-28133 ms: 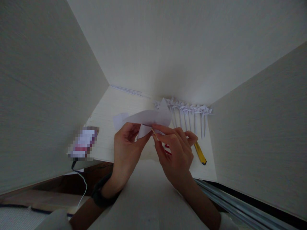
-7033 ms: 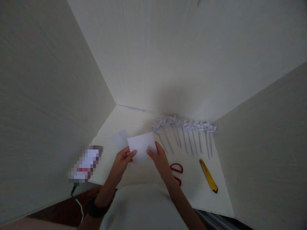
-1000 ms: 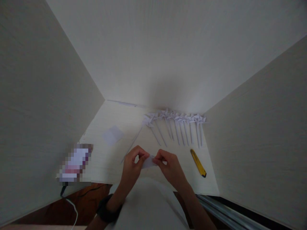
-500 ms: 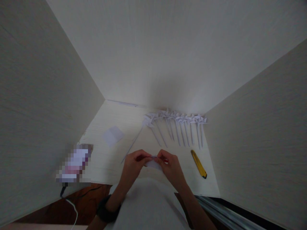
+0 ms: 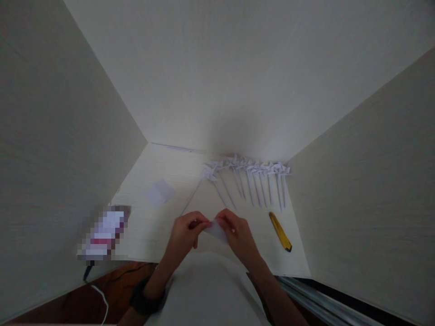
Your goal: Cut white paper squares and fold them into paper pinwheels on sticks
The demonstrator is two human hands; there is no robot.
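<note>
A small piece of white paper (image 5: 216,230) is pinched between both hands near the front of the white table. My left hand (image 5: 186,231) grips its left corner between thumb and fingers. On the other side, my right hand (image 5: 237,230) pinches the top edge and covers part of the sheet. Beyond the hands lies a row of white paper pinwheels (image 5: 251,167) on thin sticks, their heads overlapping toward the back wall. One stick runs down toward my left hand. A square white paper sheet (image 5: 159,193) rests flat to the left.
A yellow utility knife (image 5: 280,232) lies at the right. Several thin white sticks (image 5: 173,147) line the back left edge. A blurred-out device, probably a phone (image 5: 105,233), sits at the left edge with a cable (image 5: 102,294) hanging down. Walls (image 5: 367,172) enclose the table.
My hands have shifted slightly, with the right hand moving a little up and left. The paper between them has tilted, and more of its face shows. The view has moved slightly.
</note>
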